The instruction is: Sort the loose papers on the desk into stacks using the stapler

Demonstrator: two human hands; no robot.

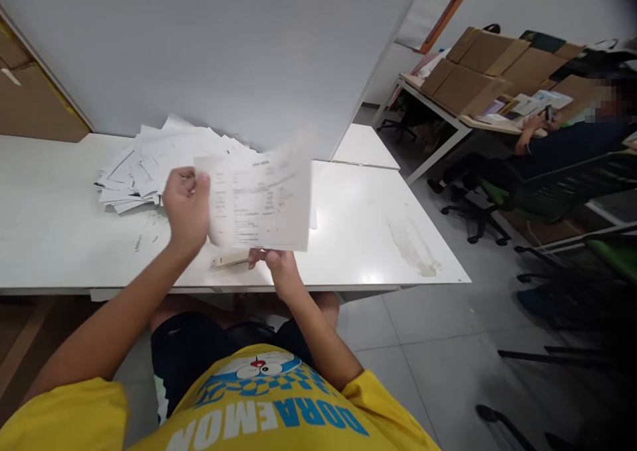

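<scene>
A white printed sheet of paper [263, 202] is held up above the desk, its text slightly blurred. My left hand [188, 205] pinches its left edge, thumb in front and fingers curled. At the lower edge, my right hand [279, 268] has its thumb and fingers closed on the paper. Just left of my right hand, a flat beige object [231, 260] lies on the desk, partly covered; its kind is unclear. Behind my left hand spreads a messy pile of white papers [149, 162]. Another sheet's edge shows behind the held one.
The white desk [358, 219] has a smeared stain [413, 242] near its right end and dark scraps beside the pile. A grey panel [223, 53] rises behind. Cardboard [40, 99] stands at left. Across the aisle, a seated person [562, 132] is beside boxes [472, 83] and office chairs.
</scene>
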